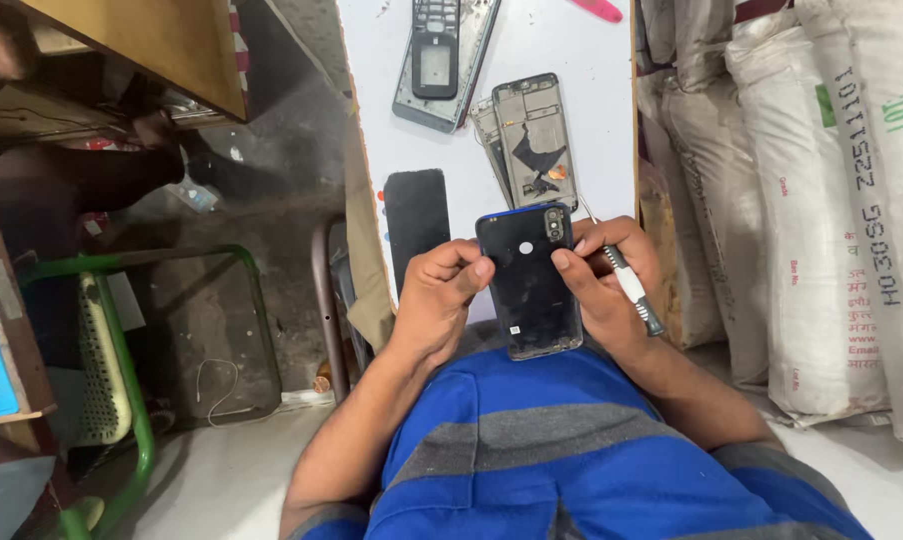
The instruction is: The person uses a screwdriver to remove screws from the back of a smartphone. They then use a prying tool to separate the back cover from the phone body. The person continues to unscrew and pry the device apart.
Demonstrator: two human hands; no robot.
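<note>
a: holding a dark blue phone [528, 282] back-side up, the person braces it between both hands at the near edge of the white bench [591, 90], just above their lap.

b: how are the hands set?

a: the left hand [436, 300] has its grip closed on the phone's left edge, thumb on the back. the right hand [611, 280] presses a thumb to the right edge while its fingers are closed around a slim metal tool [629, 288].

b: how would the phone handle?

a: likely light, stiff and slippery, with a glossy back; the long edges look safest to hold. it looks fragile at the camera cluster near the top.

b: anything else nearby?

a: two stripped phone frames [533, 140] lie farther up the bench, a black flat panel [416, 215] to the left.
</note>
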